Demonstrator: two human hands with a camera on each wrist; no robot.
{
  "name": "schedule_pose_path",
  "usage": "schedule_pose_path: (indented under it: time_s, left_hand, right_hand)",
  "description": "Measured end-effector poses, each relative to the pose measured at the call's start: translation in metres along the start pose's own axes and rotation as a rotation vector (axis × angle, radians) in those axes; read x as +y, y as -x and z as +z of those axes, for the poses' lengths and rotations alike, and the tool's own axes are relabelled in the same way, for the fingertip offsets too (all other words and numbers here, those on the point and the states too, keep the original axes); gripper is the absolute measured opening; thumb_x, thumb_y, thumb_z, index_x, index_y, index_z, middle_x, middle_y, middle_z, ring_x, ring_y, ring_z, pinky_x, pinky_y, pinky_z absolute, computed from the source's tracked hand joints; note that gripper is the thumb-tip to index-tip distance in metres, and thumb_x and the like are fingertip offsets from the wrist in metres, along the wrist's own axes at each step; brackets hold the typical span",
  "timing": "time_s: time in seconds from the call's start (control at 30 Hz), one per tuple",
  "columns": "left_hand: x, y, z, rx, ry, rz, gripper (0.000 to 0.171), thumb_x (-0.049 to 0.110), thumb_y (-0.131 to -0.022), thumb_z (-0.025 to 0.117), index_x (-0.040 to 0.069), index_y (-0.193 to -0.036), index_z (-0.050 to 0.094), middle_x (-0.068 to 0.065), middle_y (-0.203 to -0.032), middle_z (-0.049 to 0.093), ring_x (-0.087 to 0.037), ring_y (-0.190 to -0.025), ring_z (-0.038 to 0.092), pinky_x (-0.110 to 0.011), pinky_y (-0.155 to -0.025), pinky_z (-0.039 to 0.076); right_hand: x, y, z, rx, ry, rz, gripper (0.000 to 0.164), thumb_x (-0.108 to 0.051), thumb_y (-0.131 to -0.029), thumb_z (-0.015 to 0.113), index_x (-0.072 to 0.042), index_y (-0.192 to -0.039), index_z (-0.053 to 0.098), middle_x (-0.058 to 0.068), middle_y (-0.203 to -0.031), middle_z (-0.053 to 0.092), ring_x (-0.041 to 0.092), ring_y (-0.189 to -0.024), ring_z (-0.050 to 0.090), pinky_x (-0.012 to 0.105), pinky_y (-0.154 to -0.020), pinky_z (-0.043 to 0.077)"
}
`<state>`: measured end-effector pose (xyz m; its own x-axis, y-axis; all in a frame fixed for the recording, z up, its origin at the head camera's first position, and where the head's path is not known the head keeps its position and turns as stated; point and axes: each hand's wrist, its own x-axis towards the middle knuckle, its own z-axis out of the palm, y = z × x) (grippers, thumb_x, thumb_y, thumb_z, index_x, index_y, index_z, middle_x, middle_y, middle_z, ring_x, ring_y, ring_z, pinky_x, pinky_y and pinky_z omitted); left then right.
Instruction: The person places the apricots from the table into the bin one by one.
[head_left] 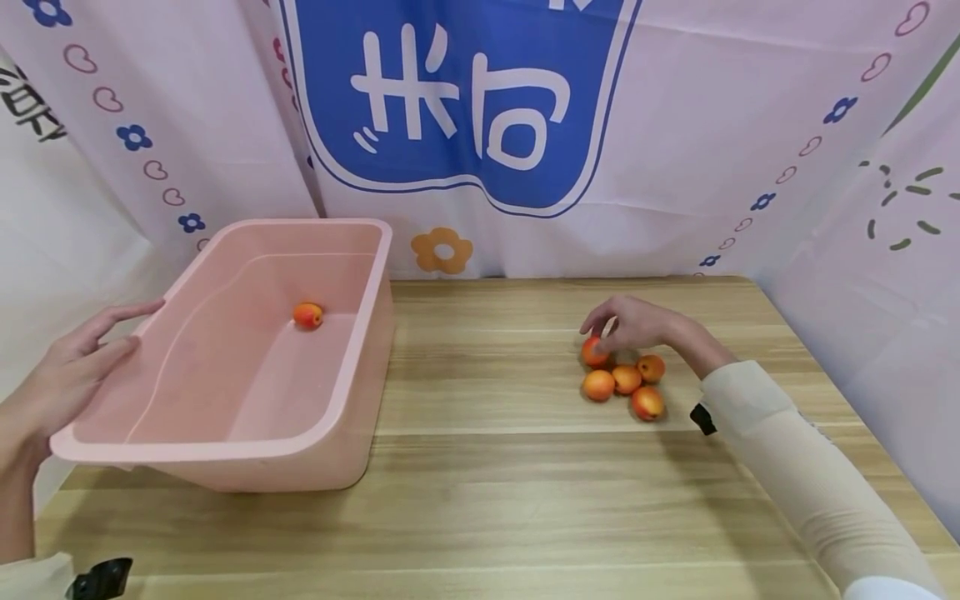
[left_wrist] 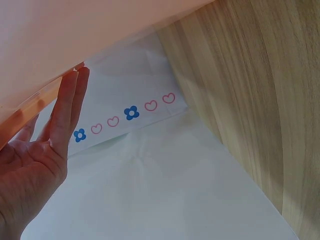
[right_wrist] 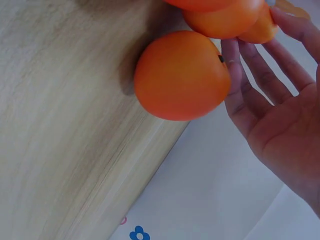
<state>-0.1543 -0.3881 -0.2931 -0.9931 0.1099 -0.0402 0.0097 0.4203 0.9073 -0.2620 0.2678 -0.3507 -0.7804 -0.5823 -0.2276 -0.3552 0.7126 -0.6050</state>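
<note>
My right hand is over a small cluster of apricot-like orange fruits, its thumb and fingers pinching the rearmost fruit. The right wrist view has my right hand with its thumb against a partly hidden fruit. A larger-looking fruit is close to the camera. Several others rest on the table beside the held one, among them a red-orange fruit. At far left, my left hand holds the rim of a pink tub. One fruit lies inside the tub.
The wood-grain table stretches between the tub and the fruits. A printed cloth hangs behind the table and along its sides. The tub's left side reaches toward the table's left edge.
</note>
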Motion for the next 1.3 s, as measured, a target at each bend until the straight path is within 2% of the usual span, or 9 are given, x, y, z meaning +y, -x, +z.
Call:
schedule_pose_path:
  time_s: [0.27,0.43,0.6,0.9,1.13,1.2,1.3]
  left_hand:
    - [-0.0001,-0.0001,0.0003,0.012,-0.030,-0.003,0.046,0.017,-0.114,0.036,0.056,-0.129,0.052,0.026,-0.093,0.069,-0.016,-0.059,0.071,-0.029,-0.048,0.058]
    - [-0.0006,0.0000,-0.0001,-0.001,0.004,0.005,0.045,0.016,-0.114,0.035,0.055,-0.130,0.053,0.023,-0.093,0.071,-0.017,-0.059,0.072,-0.030,-0.048,0.058]
    - [-0.0004,0.0001,-0.0003,-0.005,0.029,0.020,0.045,0.016,-0.114,0.036,0.053,-0.132,0.054,0.020,-0.093,0.072,-0.017,-0.058,0.072,-0.030,-0.048,0.058]
    - [-0.0021,0.0007,-0.0015,-0.006,0.079,0.044,0.047,0.013,-0.114,0.037,0.050,-0.133,0.057,0.018,-0.094,0.073,-0.017,-0.058,0.072,-0.029,-0.047,0.057]
    - [-0.0018,0.0002,-0.0013,-0.006,0.080,0.042,0.046,0.014,-0.114,0.037,0.051,-0.133,0.057,0.019,-0.094,0.073,-0.017,-0.058,0.072,-0.030,-0.047,0.058]
    - [-0.0016,0.0005,-0.0010,-0.004,0.072,0.042,0.046,0.014,-0.114,0.037,0.051,-0.133,0.057,0.018,-0.094,0.073,-0.017,-0.058,0.072,-0.030,-0.047,0.057]
    - [-0.0013,0.0007,-0.0007,-0.002,0.059,0.042,0.047,0.014,-0.114,0.037,0.052,-0.133,0.057,0.019,-0.094,0.072,-0.017,-0.058,0.072,-0.030,-0.047,0.057]
  right_hand:
    - [0.0014,0.0010,0.0015,0.059,-0.032,-0.012,0.033,-0.006,-0.091,0.074,0.006,-0.122,0.071,0.013,-0.110,0.072,0.029,-0.105,0.062,0.050,-0.099,0.055]
    - [0.0012,0.0016,0.0025,0.073,-0.049,0.010,0.033,-0.005,-0.093,0.070,0.005,-0.124,0.070,0.018,-0.119,0.069,0.034,-0.111,0.060,0.051,-0.100,0.054]
    - [0.0011,0.0006,0.0038,0.079,-0.087,-0.007,0.034,-0.002,-0.091,0.069,0.004,-0.124,0.071,0.022,-0.128,0.066,0.037,-0.118,0.058,0.054,-0.105,0.052]
    - [-0.0012,-0.0005,0.0038,0.080,-0.139,0.021,0.036,0.000,-0.087,0.070,0.004,-0.123,0.067,0.019,-0.126,0.064,0.034,-0.106,0.066,0.050,-0.103,0.053]
    - [-0.0011,-0.0008,0.0023,0.115,-0.174,-0.008,0.045,0.005,-0.086,0.068,0.011,-0.130,0.058,0.024,-0.125,0.060,0.038,-0.112,0.062,0.052,-0.106,0.052]
    - [-0.0007,-0.0006,0.0020,0.123,-0.174,-0.012,0.048,0.005,-0.085,0.068,0.012,-0.131,0.058,0.025,-0.127,0.060,0.037,-0.110,0.063,0.050,-0.104,0.054]
    - [-0.0006,-0.0004,0.0015,0.124,-0.174,-0.004,0.047,0.005,-0.086,0.069,0.012,-0.131,0.059,0.025,-0.128,0.061,0.033,-0.104,0.067,0.038,-0.096,0.058]
